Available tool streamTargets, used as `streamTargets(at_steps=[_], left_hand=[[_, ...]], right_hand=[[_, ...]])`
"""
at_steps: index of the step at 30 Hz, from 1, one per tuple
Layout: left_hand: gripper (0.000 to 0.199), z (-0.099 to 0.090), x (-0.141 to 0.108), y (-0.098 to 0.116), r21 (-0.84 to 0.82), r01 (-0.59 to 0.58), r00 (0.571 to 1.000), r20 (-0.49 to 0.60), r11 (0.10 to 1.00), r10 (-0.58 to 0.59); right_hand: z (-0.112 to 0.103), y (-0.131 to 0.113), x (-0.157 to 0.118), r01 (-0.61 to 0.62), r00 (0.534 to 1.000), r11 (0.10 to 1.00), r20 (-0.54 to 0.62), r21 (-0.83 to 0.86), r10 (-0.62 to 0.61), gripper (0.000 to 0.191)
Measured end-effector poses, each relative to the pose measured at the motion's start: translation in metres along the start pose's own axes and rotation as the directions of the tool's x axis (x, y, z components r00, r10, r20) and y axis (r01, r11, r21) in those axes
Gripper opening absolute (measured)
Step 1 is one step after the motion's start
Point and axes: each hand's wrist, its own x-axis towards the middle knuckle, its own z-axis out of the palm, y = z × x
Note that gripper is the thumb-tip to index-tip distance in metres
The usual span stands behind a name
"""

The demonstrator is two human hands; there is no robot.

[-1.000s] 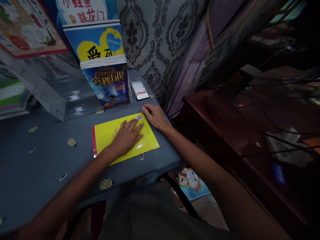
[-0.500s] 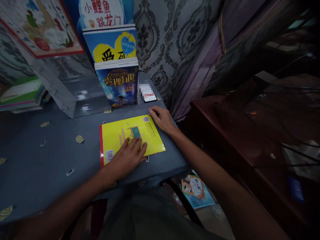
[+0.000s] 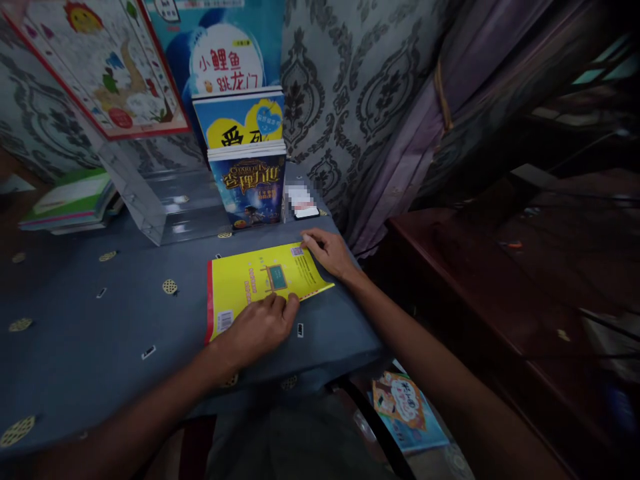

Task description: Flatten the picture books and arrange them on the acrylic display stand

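A yellow book (image 3: pixel 267 277) with a red spine lies on the grey-blue tablecloth, its lower right corner slightly raised. My left hand (image 3: pixel 263 327) is at the book's near edge, fingers curled round that edge with the thumb near the raised part. Beside the upper right corner is my right hand (image 3: pixel 327 252), its fingers bent together and touching the corner; whether it pinches anything is too small to tell.
A clear rack (image 3: pixel 150 210) holds upright books (image 3: pixel 250 190). Behind the right hand lies a phone (image 3: pixel 306 212). Stacked books (image 3: pixel 67 200) sit at the left, another book (image 3: pixel 410 410) lies low, and a dark red table (image 3: pixel 465 287) stands right.
My left hand has gone from lying flat on the cover to gripping the near edge, with its fingers now curled. The view has shifted, so things appear lower and further right.
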Motion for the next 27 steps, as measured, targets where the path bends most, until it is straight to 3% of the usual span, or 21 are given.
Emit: streamTargets(at_steps=[4, 6, 9, 13, 15, 17, 20, 23, 27], left_hand=[[0.042, -0.004, -0.008, -0.003, -0.221, 0.103, 0.994, 0.068, 0.970, -0.090], [0.045, -0.003, -0.014, -0.008, -0.381, 0.162, 0.987, 0.042, 0.910, -0.158], [0.035, -0.002, -0.022, -0.018, -0.647, 0.158, 0.956, -0.089, 0.746, -0.280], [0.032, -0.010, -0.028, -0.031, -0.855, 0.080, 0.861, -0.199, 0.512, -0.467], [0.034, -0.014, -0.030, -0.036, -0.935, 0.066, 0.813, -0.152, 0.348, -0.562], [0.040, -0.015, -0.032, -0.040, -0.991, 0.048, 0.776, -0.040, 0.123, -0.629], [0.048, -0.013, -0.034, -0.043, -0.990, -0.009, 0.733, 0.088, -0.139, -0.674], [0.046, -0.014, -0.035, -0.044, -0.972, -0.074, 0.678, 0.116, -0.224, -0.726], [0.047, -0.021, -0.037, -0.045, -0.949, -0.135, 0.603, 0.149, -0.285, -0.784]], right_hand=[[-0.003, -0.002, 0.001, -0.004, 0.998, 0.998, 0.059, 0.068, 0.000, 0.050], [-0.004, -0.004, 0.002, -0.025, 0.993, 0.988, 0.119, 0.150, 0.007, 0.060], [-0.004, -0.007, 0.003, -0.133, 0.975, 0.942, 0.211, 0.309, 0.068, 0.073], [-0.003, -0.009, 0.004, -0.315, 0.934, 0.798, 0.318, 0.514, 0.164, 0.081], [-0.003, -0.011, 0.004, -0.413, 0.898, 0.676, 0.398, 0.610, 0.189, 0.084], [-0.004, -0.013, 0.004, -0.474, 0.874, 0.538, 0.449, 0.697, 0.189, 0.083], [-0.007, -0.017, 0.003, -0.442, 0.896, 0.372, 0.424, 0.816, 0.132, 0.069], [-0.005, -0.022, 0.001, -0.405, 0.912, 0.304, 0.402, 0.862, 0.074, 0.065], [0.007, -0.032, -0.003, -0.443, 0.892, 0.302, 0.450, 0.844, 0.051, 0.063]])
